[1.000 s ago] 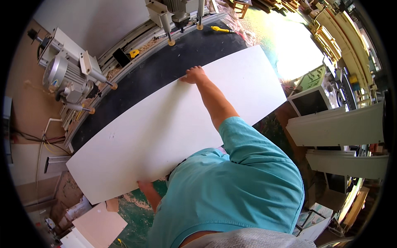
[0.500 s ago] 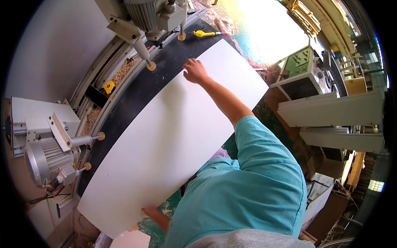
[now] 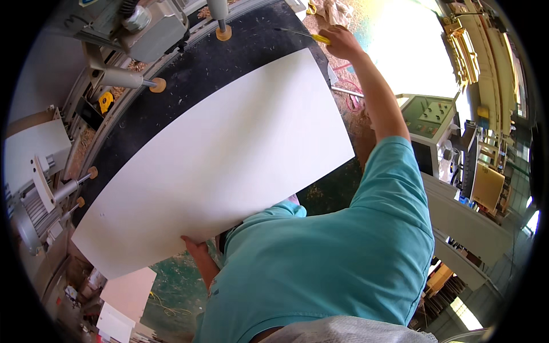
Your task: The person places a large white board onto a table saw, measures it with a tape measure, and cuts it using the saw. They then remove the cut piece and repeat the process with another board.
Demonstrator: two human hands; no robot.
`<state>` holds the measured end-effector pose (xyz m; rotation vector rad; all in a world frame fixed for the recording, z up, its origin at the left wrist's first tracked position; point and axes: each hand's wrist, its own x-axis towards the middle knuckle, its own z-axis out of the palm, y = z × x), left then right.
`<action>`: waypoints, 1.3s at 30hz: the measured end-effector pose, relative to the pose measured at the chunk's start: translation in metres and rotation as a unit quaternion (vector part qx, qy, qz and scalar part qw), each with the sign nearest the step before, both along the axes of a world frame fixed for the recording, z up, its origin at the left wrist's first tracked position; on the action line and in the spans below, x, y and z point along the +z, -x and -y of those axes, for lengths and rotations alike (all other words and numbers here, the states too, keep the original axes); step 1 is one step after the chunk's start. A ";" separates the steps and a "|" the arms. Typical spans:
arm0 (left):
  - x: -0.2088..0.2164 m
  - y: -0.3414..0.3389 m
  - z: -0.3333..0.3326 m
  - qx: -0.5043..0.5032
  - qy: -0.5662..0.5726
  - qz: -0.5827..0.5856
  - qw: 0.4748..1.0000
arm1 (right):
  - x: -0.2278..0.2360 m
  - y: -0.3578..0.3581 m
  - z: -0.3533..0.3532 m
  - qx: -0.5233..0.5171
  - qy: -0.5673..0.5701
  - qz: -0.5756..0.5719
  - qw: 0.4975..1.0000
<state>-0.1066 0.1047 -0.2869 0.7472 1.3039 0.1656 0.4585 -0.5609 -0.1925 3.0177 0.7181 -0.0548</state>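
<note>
A large white panel (image 3: 217, 160) lies over the black machine table (image 3: 171, 103), its near edge close to my body. At that near edge, my left hand (image 3: 198, 250) is closed on the panel, thumb on top and the other fingers hidden beneath. My right hand (image 3: 343, 43) is stretched out to the far right, wrapped round a yellow air blow gun (image 3: 321, 39). The gun's thin metal nozzle points left, above the table and beyond the panel's far corner.
Machine heads with motors (image 3: 34, 211) and round wooden-looking pads (image 3: 224, 32) line the table's far side. A yellow tape measure (image 3: 106, 102) sits among wood shavings there. At right stand a green control panel (image 3: 432, 111) and stacked boards (image 3: 469, 220). Offcuts (image 3: 128, 291) lie lower left.
My right hand has left the panel's far edge and taken up the air blow gun from the table. My left hand stays on the near edge. The view has shifted.
</note>
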 end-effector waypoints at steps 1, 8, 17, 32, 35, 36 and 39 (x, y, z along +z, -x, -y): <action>-0.003 0.011 0.006 0.016 -0.002 -0.014 1.000 | 0.028 0.019 0.011 -0.116 -0.006 -0.141 0.983; -0.011 -0.041 0.035 0.027 -0.002 -0.029 0.999 | 0.100 0.198 0.149 -0.437 -0.229 -0.290 0.820; -0.027 -0.025 0.030 0.077 0.048 0.032 0.995 | 0.098 0.374 0.133 -0.468 -0.115 -0.246 0.841; 0.036 -0.011 0.011 0.062 0.058 0.101 0.991 | 0.054 0.443 -0.207 -0.102 -0.142 -0.478 0.861; 0.036 0.004 -0.023 0.064 0.056 0.114 0.990 | 0.061 0.392 -0.268 -0.260 -0.117 -0.208 0.936; 0.037 0.005 -0.035 0.061 0.057 0.120 0.989 | 0.073 0.400 -0.302 -0.238 -0.147 -0.298 0.913; 0.031 0.022 -0.073 0.120 0.060 0.107 0.985 | 0.085 0.422 -0.375 0.090 -0.099 -0.422 0.897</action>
